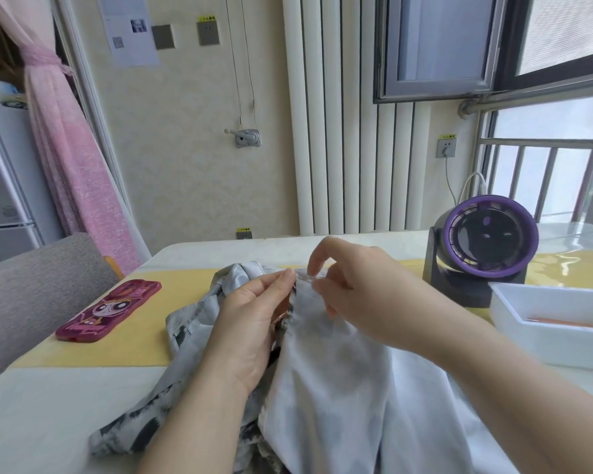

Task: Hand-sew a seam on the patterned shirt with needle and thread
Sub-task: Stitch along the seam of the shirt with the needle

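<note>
Where the shirt (pixel 339 388) lies bunched on the table (pixel 48 405), its near part runs out of frame. Left hand (pixel 250 323) pinches the folded seam edge. Right hand (pixel 353 295) curls thumb and forefinger just beside it, on what I cannot tell. Needle and thread too fine to make out. Pink phone case (pixel 108 311) to the left; purple fan (pixel 483 241) and white tray (pixel 514 313), cut off, to the right. Radiator (pixel 339 131) behind.

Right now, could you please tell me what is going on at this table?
A person is hand-sewing a grey-and-white patterned cloth shirt. The left hand pinches the fabric edge; the right hand pinches what looks like a thin needle at that edge. A pink cartoon phone case lies left, a round purple fan stands right.
</note>
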A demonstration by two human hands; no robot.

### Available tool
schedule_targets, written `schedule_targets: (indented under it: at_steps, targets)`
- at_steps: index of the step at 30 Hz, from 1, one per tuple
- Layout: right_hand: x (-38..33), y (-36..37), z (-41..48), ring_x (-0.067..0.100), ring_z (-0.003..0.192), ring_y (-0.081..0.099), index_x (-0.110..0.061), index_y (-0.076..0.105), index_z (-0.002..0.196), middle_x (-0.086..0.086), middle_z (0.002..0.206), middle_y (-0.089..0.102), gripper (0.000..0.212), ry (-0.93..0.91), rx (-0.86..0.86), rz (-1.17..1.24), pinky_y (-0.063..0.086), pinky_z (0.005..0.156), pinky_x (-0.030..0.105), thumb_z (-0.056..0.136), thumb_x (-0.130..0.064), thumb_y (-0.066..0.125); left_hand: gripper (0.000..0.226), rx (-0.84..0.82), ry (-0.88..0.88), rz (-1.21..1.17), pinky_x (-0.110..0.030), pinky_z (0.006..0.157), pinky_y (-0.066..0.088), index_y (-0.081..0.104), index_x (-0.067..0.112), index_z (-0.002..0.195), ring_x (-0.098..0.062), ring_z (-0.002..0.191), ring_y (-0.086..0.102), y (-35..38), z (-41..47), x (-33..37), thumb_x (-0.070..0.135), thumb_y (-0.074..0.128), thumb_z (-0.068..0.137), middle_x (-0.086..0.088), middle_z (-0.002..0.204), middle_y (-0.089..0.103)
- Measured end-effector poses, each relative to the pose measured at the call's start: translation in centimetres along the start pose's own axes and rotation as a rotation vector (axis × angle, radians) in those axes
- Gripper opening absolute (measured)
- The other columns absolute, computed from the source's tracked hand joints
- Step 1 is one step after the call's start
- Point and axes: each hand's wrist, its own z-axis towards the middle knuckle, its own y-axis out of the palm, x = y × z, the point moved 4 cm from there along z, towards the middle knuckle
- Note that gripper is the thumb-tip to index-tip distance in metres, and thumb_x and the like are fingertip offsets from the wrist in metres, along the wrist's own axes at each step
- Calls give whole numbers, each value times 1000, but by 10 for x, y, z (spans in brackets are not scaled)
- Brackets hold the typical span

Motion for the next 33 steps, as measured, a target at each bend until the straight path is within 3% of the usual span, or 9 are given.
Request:
schedule_targets:
  at_steps: [5, 8, 22, 33]
  targets:
    - [-1, 1, 0, 6, 57, 47, -23, 39, 93, -5, 65, 60, 10, -39, 19, -38, 40, 56, 23, 93, -15, 45, 16, -3, -5, 0, -18, 48, 51, 66, 6, 77, -11, 52, 65, 2, -3, 1, 9, 55, 90, -5, 63, 69]
    - [-1, 3, 1, 4, 58, 46, -24, 39, 92, -7, 65, 57, 11, -40, 21, -44, 36, 55, 18, 93, -15, 45, 14, -7, -3, 2, -18, 50, 51, 66, 6, 79, -11, 54, 65, 3, -3, 2, 10, 56, 88, -6, 65, 70]
    - [3, 5, 2, 5, 56, 46, -24, 39, 93, -8, 64, 56, 11, -36, 7, -31, 34, 51, 18, 92, -14, 45, 16, -3, 14, 5, -18, 49, 51, 65, 7, 76, -11, 51, 63, 3, -3, 2, 7, 56, 89, -6, 61, 68]
    - [3, 4, 2, 4, 52, 46, -24, 40, 91, -1, 65, 62, 12, -32, 6, -5, 40, 53, 23, 91, -13, 45, 13, 2, 12, 4, -18, 48, 51, 65, 5, 80, -10, 51, 64, 3, -4, 2, 6, 56, 89, -5, 62, 68]
